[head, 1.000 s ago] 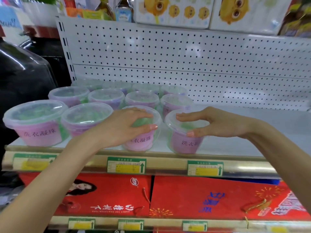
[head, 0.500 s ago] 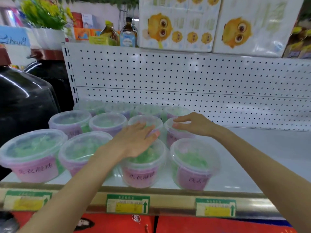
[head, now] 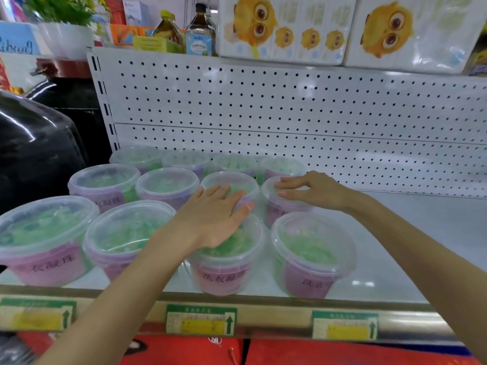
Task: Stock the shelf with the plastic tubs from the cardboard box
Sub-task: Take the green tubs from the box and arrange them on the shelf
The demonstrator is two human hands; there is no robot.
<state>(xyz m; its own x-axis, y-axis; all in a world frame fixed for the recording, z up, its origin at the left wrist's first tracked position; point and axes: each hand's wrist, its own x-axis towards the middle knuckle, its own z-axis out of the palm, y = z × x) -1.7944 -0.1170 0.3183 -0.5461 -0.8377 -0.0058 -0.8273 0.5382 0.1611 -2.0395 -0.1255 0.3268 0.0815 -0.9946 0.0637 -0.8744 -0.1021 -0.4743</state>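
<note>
- White metal shelf (head: 427, 233) with a pegboard back (head: 290, 106): the left half is stocked and the right half is bare. The cardboard box is not in view.
- Plastic tubs (head: 168, 185), clear-lidded with green and purple contents, stand upright in three rows of four, packed toward the shelf's left end. The rows run left to right. Each tub is round, so no long axis governs a grasp.
- Third tub of the middle row (head: 232, 177) and fourth tub of the middle row (head: 276, 214) are the two under the hands. Each sits just behind a front-row tub and just ahead of a back-row one.
- Left hand (head: 210, 222): flat, palm down, fingers straight and together, clasping nothing. The fingers lie on the third tub's lid, and the palm passes over the front tub (head: 224, 275) below it. Whether the palm presses that front lid or only hangs above it is unclear from this angle.
- Right hand (head: 316, 192): spread and lightly arched, with fingertips (head: 290, 183) resting on the fourth tub's lid and nothing clamped.
- Judgement: both hands appear to be squaring the middle row. Free space lies to the right of the block, on the right hand's side, so that hand is nearer to the next tub's place, just beside the front right tub (head: 311, 259).
- Price labels (head: 201, 321) line the shelf's front edge.
</note>
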